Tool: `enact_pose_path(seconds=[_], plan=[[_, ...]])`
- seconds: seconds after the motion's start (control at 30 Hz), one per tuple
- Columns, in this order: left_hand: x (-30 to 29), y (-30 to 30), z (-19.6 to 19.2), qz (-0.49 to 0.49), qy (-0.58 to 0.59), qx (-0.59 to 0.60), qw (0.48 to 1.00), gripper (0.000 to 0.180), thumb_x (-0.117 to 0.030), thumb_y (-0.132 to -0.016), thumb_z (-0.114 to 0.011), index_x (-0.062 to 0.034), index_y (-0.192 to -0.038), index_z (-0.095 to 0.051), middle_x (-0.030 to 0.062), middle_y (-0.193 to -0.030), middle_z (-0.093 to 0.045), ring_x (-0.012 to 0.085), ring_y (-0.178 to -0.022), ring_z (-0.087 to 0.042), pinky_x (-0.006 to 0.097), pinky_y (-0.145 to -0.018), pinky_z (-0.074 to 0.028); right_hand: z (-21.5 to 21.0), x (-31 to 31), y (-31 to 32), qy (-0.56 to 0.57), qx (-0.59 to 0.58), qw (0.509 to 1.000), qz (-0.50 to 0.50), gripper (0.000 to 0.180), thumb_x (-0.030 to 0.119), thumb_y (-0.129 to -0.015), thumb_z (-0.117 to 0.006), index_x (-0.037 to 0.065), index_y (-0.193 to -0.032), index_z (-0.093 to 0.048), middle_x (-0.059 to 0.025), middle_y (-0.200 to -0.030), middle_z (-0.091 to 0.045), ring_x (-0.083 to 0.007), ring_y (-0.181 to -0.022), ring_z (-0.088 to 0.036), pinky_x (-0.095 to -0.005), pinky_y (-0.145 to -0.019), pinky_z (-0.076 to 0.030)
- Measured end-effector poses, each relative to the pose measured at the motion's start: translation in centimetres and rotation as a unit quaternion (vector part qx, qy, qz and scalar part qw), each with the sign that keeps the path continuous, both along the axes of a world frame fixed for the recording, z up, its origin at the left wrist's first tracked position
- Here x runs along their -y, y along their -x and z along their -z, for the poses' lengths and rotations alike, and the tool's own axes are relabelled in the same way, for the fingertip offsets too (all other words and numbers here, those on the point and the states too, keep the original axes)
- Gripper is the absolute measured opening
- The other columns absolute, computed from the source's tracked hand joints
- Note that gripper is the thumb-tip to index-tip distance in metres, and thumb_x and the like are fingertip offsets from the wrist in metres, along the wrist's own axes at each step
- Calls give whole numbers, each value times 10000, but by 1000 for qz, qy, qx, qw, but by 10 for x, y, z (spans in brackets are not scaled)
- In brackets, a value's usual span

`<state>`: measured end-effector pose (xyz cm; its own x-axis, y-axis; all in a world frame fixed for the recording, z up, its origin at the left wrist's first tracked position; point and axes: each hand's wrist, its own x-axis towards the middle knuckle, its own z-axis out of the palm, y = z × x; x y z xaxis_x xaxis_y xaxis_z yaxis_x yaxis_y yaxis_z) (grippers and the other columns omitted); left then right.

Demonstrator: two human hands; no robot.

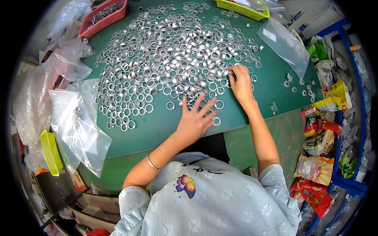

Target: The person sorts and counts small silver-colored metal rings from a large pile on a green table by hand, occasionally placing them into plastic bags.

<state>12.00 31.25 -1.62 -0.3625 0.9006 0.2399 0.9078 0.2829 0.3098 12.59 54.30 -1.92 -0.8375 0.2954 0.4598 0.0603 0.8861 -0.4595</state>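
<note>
**Hands in the ring pile, green table**

Pale blue shirt with a butterfly print fills the bottom of the frame; both bare forearms reach up from it, and the left wrist wears a thin bangle.

Left hand: fingers spread, palm down, flat on the green table at the near edge of the pile, holding nothing. One loose ring lies just beside its thumb side.

Right hand: fingers curled, tips pinched on something small at the right edge of the pile. Probably a ring, too small to confirm.

Metal rings: hundreds, silver, spread across the centre and upper left of the table, denser in the middle, single-layer toward the lower left.

Risks, my read:
- Left-hand sweep could push rings off the near table edge; they lie close to it.
- Clear plastic bags overhang the table's left edge, so strays could slide under them and get lost.
- Stray rings at right centre sit apart from the pile, easy to miss.

Packaging:
- Red tray, upper left, rectangular, holds dark metal parts.
- Yellow-green tray, top centre-right.
- Clear flat bag, upper right, with a white label.
- Yellow-green bin, left edge.
- Snack-style packets in red, yellow and green, stacked down the right edge by a blue rack.
</note>
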Motion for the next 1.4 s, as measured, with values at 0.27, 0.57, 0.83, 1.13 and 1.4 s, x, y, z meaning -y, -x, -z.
enact_pose_path(seconds=[0.27,0.57,0.83,1.13,1.4], plan=[[45,32,11,-202,-29,-74,976,341,-3,-682,-600,-147,-989,-628,37,-1210,-481,317,-1199,-389,704,-972,-159,-12,0,-42,97,9,995,22,210,-14,-743,-607,31,-948,-618,-111,-960,-597,-286,-926,-545,-358,-789,-435],[65,44,1,-316,-112,-16,942,306,-48,-796,-606,-134,-1090,-610,118,-1315,-391,382,-1283,-282,623,-1030,-144,-24,43,-44,-83,75,993,-30,146,48,-679,-699,71,-816,-654,-74,-1182,-521,-316,-1151,-421,-461,-946,-309],[32,-15,-27,-152,-336,705,606,293,-136,-923,-508,10,-1176,-527,109,-1029,-596,198,-894,-601,266,-721,-472,-45,77,-71,382,86,905,-168,95,69,-745,-676,32,-828,-647,-64,-1017,-595,-259,-1022,-508,-345,-900,-378],[32,-24,-11,-116,-250,862,426,281,-139,-930,-493,25,-1156,-522,47,-821,-549,94,-639,-461,215,-568,-391,-10,37,-12,-64,19,997,31,191,108,-701,-703,46,-871,-644,-86,-1119,-539,-313,-1094,-438,-435,-898,-329],[36,-26,-9,-161,-303,840,420,263,-71,-900,-494,20,-1145,-526,53,-878,-561,109,-725,-506,239,-650,-432,6,30,-7,-98,-7,995,-35,188,64,-709,-680,58,-885,-611,-58,-983,-588,-241,-983,-514,-437,-881,-342]])
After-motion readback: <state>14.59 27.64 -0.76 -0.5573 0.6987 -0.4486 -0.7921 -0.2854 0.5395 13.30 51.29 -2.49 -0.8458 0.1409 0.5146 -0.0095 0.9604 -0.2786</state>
